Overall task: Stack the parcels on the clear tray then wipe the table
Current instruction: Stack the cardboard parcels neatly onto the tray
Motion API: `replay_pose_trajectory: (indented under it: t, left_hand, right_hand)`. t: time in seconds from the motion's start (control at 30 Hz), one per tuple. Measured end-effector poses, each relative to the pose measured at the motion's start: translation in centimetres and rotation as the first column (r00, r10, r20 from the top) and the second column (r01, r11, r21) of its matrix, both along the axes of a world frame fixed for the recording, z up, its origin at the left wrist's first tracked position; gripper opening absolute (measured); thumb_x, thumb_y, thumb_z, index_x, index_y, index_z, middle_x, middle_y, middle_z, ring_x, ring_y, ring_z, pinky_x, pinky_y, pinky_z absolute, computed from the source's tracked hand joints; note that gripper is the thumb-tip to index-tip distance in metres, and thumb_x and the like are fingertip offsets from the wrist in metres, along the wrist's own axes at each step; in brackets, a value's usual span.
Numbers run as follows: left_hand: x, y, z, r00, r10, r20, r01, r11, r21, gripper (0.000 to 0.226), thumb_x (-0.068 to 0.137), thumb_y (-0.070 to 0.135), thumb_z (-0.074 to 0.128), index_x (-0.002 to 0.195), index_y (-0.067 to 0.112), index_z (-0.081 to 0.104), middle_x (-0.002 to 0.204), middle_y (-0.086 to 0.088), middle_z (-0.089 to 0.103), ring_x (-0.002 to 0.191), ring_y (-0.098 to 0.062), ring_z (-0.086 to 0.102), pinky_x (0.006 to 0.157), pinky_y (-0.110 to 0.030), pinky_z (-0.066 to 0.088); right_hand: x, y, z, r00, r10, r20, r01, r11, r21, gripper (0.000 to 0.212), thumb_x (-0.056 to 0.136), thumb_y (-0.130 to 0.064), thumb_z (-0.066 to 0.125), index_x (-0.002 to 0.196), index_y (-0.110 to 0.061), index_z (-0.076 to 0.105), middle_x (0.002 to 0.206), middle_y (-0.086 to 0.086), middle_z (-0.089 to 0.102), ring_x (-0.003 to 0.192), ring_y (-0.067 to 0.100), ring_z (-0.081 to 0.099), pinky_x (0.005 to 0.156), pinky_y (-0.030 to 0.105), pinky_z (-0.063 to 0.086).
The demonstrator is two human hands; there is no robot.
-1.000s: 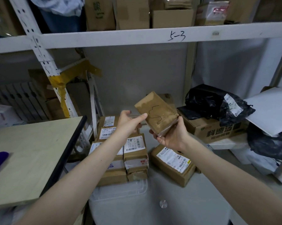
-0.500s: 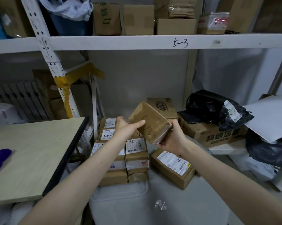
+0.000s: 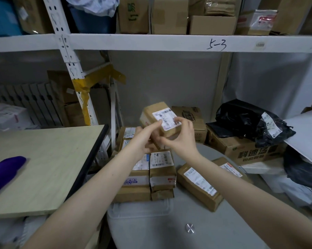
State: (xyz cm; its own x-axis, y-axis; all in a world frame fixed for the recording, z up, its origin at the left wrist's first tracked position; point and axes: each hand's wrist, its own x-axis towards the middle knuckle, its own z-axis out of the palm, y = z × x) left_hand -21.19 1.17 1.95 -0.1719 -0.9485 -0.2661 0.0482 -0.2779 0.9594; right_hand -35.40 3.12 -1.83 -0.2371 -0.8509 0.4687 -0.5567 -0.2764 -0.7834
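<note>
A small brown parcel (image 3: 158,112) with a white label facing me is held in the air by both hands. My left hand (image 3: 148,136) grips its lower left side and my right hand (image 3: 180,139) holds its right side, thumb on the label. Below them, a stack of several brown labelled parcels (image 3: 161,169) sits on the clear tray (image 3: 142,211), which rests on the round grey table (image 3: 214,234). Another brown parcel (image 3: 198,186) lies on the table to the right of the tray.
A wooden desk (image 3: 49,164) stands at left with a purple cloth (image 3: 5,168) on it. Cardboard boxes (image 3: 245,151) and black bags (image 3: 248,121) crowd the right. A white shelf beam (image 3: 151,43) runs overhead with more boxes on top.
The parcel has been turned over in my hands: its plain brown face showed before, now its white label faces me. My hands shifted their grip around it.
</note>
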Motion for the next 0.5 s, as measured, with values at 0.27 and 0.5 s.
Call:
replay_pose_trajectory:
  t: [0.27, 0.5]
  left_hand:
    - [3.2, -2.6, -0.8, 0.985, 0.131, -0.112, -0.125, 0.990, 0.063, 0.040, 0.074, 0.035, 0.078, 0.110, 0.019, 0.066, 0.103, -0.005, 0.074, 0.096, -0.024, 0.070, 0.085, -0.038, 0.055]
    - [4.9, -4.7, -0.6, 0.990, 0.091, -0.108, -0.089, 0.996, 0.026, 0.048, 0.078, 0.041, 0.074, 0.119, 0.019, 0.062, 0.114, -0.009, 0.070, 0.105, -0.027, 0.066, 0.096, -0.045, 0.050]
  right_hand:
    - [0.8, -1.1, 0.8, 0.927, 0.291, 0.236, -0.318, 0.944, 0.083, 0.076, 0.080, -0.048, 0.069, 0.140, -0.016, 0.034, 0.133, 0.001, 0.046, 0.122, 0.017, 0.049, 0.096, 0.030, 0.046]
    - [2.1, -4.9, 1.3, 0.748, 0.191, 0.636, -0.506, 0.784, 0.360, 0.071, 0.081, -0.042, 0.069, 0.139, -0.017, 0.038, 0.132, 0.006, 0.051, 0.118, 0.020, 0.054, 0.097, 0.044, 0.050]
